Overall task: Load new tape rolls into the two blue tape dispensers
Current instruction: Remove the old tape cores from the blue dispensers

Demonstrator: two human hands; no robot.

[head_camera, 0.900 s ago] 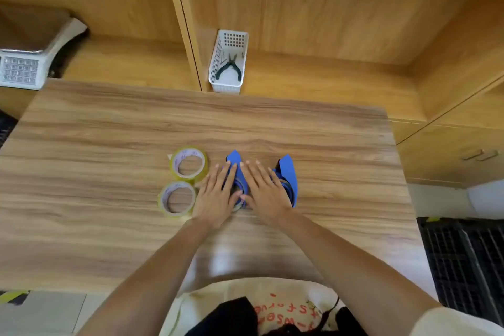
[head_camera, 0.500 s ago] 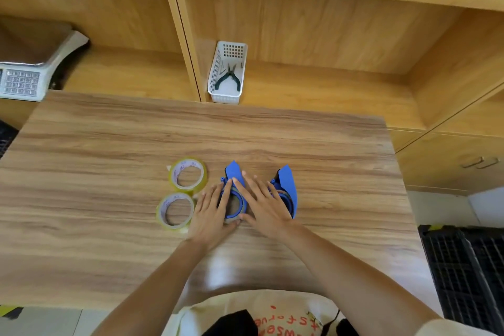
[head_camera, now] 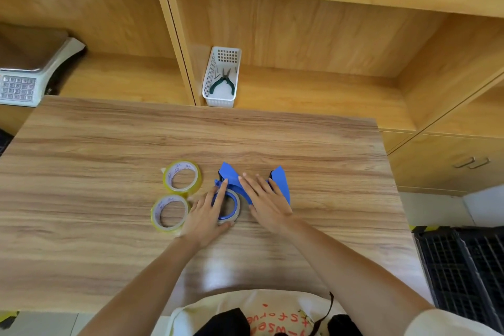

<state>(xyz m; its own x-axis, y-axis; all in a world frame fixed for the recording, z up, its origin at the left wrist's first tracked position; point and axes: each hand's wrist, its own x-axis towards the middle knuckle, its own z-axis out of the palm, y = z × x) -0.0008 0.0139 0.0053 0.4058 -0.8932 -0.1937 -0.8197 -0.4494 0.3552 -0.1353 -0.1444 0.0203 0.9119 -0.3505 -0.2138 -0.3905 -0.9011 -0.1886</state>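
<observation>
Two blue tape dispensers lie side by side in the middle of the wooden table (head_camera: 109, 144). My left hand (head_camera: 207, 215) rests on the left dispenser (head_camera: 229, 191), fingers curled round its ring, thumb at the near rim. My right hand (head_camera: 266, 203) lies flat with spread fingers between the two, covering most of the right dispenser (head_camera: 281, 183). Two yellowish tape rolls lie flat to the left: one farther (head_camera: 182, 176), one nearer (head_camera: 169, 213), the nearer beside my left hand.
A white slotted basket (head_camera: 222, 76) with green-handled pliers stands on the shelf behind the table. A white scale with a keypad (head_camera: 24, 76) sits at the far left. Black crates (head_camera: 463, 267) stand on the floor to the right.
My hands have spread apart a little; the left now curls round the left dispenser's ring, which shows more. The camera has shifted, so everything sits lower in view.
</observation>
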